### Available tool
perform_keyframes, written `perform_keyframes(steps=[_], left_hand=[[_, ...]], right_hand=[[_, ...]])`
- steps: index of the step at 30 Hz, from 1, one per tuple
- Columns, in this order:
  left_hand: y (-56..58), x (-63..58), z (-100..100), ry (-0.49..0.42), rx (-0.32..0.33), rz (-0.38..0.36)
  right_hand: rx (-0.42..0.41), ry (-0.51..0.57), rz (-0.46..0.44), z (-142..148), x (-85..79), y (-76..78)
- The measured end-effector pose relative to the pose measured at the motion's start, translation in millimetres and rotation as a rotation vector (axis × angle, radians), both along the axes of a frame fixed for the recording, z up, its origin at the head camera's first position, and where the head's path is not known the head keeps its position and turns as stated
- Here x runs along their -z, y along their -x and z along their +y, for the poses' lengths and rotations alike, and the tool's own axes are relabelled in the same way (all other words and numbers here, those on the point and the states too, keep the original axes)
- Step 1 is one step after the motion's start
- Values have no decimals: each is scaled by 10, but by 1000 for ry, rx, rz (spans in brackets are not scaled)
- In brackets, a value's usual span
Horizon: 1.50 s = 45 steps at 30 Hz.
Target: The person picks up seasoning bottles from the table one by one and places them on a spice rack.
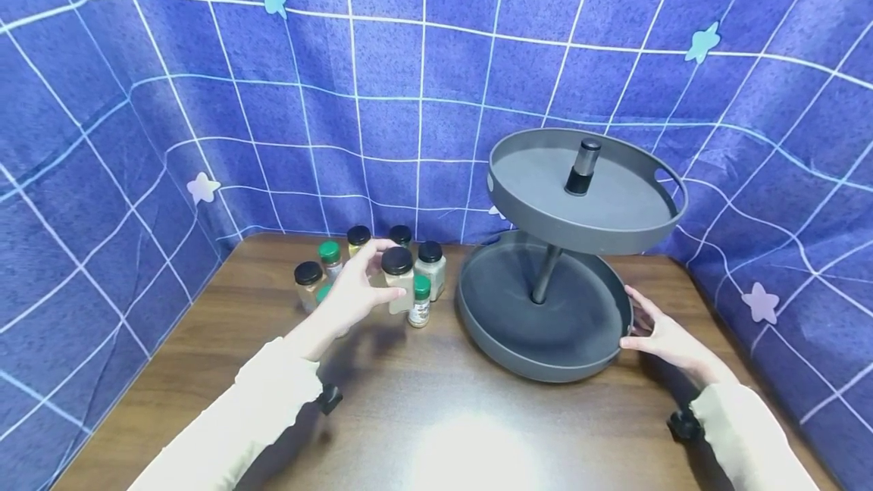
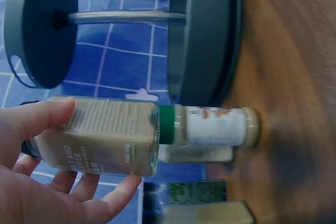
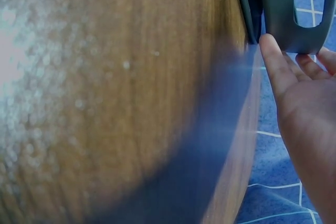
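My left hand [image 1: 356, 290] holds a square clear spice jar [image 1: 401, 288] with a black lid and tan contents, raised upright above the table. In the left wrist view the thumb and fingers grip the printed sides of this jar [image 2: 113, 137]. Beyond its base stands a small green-capped spice jar [image 2: 215, 126]. To the right is a dark grey two-tier round tray [image 1: 539, 347] with a central post. My right hand [image 1: 664, 338] touches the outer wall of its lower tier, thumb and fingers spread along it by the handle cutout, as the right wrist view shows.
Several more jars, among them a black-lidded one [image 1: 430, 271] and a green-lidded one [image 1: 330, 258], stand behind and left of my left hand. The upper tier [image 1: 532, 173] overhangs the lower. A blue gridded cloth [image 1: 307, 120] borders the wooden table [image 1: 382, 408].
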State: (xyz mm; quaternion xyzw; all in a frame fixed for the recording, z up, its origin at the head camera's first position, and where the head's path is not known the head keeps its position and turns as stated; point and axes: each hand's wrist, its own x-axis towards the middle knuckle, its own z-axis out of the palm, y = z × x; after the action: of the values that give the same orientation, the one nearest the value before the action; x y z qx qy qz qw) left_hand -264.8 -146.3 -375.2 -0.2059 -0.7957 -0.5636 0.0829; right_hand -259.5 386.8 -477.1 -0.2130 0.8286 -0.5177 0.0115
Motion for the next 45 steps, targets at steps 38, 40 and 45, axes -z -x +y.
perform_keyframes(steps=[38, 40, 45], left_hand=[[692, -415, 1076, -62, -34, -84], [725, -391, 1139, -34, -62, -70], [785, -341, 1304, -16, -115, -71]], right_hand=[[-19, 4, 0, -17, -11, -17], [-17, 6, -4, -19, -9, -20], [-6, -1, -15, -19, -5, -31]])
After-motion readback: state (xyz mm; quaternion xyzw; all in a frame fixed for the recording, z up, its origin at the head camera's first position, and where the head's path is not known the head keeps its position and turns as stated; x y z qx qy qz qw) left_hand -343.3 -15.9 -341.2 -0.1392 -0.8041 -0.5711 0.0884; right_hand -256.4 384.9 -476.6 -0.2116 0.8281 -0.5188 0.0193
